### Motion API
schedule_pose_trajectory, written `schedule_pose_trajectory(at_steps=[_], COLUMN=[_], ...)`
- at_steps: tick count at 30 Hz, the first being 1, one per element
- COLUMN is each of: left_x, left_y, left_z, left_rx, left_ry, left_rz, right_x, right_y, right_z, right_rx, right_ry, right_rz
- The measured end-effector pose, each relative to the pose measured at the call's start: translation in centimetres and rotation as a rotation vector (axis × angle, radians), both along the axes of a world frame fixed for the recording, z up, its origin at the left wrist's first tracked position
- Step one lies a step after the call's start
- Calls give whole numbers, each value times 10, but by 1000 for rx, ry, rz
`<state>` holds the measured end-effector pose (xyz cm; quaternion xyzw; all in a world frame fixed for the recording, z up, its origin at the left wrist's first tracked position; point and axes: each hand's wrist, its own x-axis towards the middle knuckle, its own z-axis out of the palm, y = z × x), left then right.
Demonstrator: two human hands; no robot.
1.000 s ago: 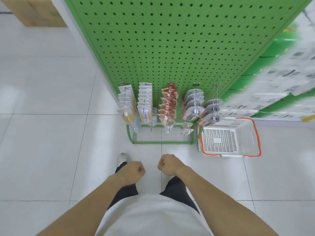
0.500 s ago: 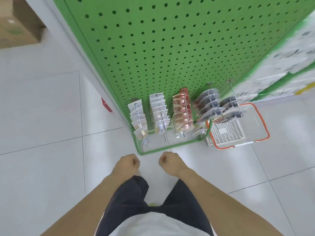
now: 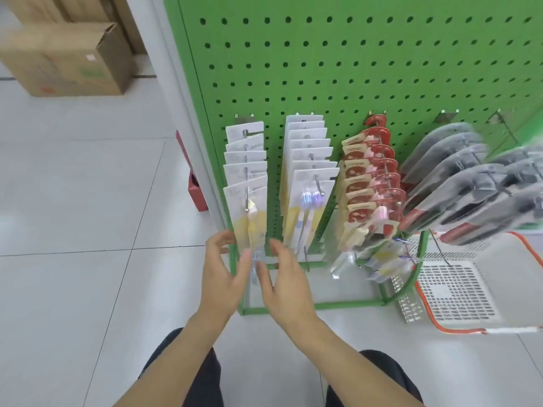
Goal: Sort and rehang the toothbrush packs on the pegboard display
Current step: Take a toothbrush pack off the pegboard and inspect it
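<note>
Head view: left hand [image 3: 219,277] and right hand [image 3: 283,284], fingers released, flank the lower edge of the front yellow toothbrush pack [image 3: 249,221]; floor [image 3: 73,230] lies open at left.

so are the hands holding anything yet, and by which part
Nothing clearly held: left hand and right hand reach, fingers open, at the bottom of the front yellow toothbrush pack.

A green pegboard [image 3: 367,54] carries toothbrush packs [image 3: 246,183] on hooks; a basket [image 3: 458,292] sits on the tiled floor [image 3: 73,274].
</note>
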<state>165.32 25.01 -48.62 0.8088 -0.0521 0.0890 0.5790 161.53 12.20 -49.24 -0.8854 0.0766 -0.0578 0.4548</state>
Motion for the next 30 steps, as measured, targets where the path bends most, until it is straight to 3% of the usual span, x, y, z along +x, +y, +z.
schedule_pose_trajectory(at_steps=[7,14,19,24,30], left_x=[27,46,35,15,-9], left_y=[-6,-5,2,11,23], left_z=[-47,-57,-50,-41,-37], left_rx=[-146,-175,-178,-276,-263], left_ry=[-292,-394,-421,-403,-385], left_rz=[-17,-111,-137,-175,-203], right_x=[27,39,31,22,0], right_y=[17,19,16,15,20], right_z=[-58,-74,-64,-49,-41], right_rx=[32,146,274,178,234], right_ry=[-356,-607,-630,-676,-558], right_rz=[-46,-143,-150,-105,-71])
